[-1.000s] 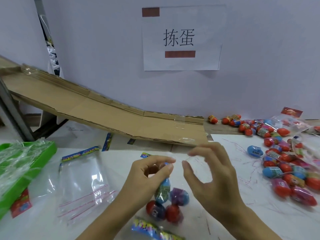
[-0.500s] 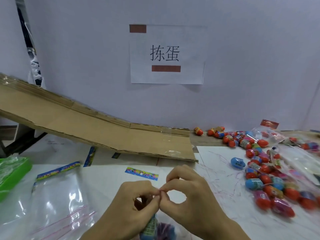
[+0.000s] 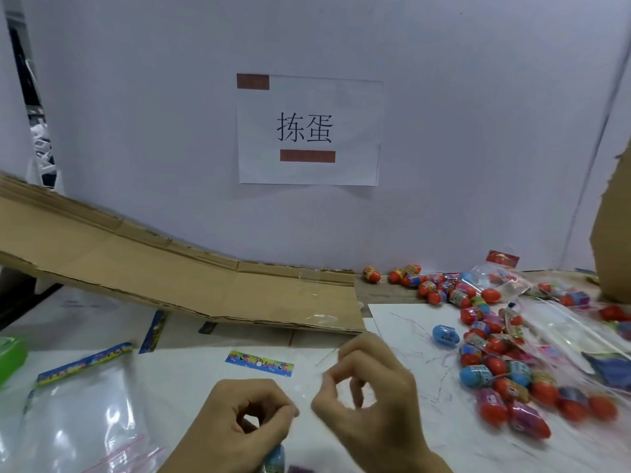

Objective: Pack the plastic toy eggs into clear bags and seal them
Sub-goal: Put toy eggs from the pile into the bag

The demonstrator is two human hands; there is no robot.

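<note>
My left hand and my right hand are low in the middle, a small gap between them. Each pinches the top edge of a clear bag between thumb and forefinger. The film is barely visible; a thin edge of it shows above my right hand. Below my left hand, a blue-green egg in that bag pokes out at the frame's bottom edge; the rest of the bag is out of view. Several loose red, blue and pink toy eggs lie heaped at the right, with one blue egg apart.
Empty clear bags with colourful header strips lie at the left beside a green tray. A loose header strip lies ahead of my hands. A cardboard ramp slopes down from the left. Filled bags and cardboard are at the right.
The view has tilted upward, so the bag of eggs has dropped almost out of frame. My hands met at the bag's top, then my right hand drew a little to the right.
</note>
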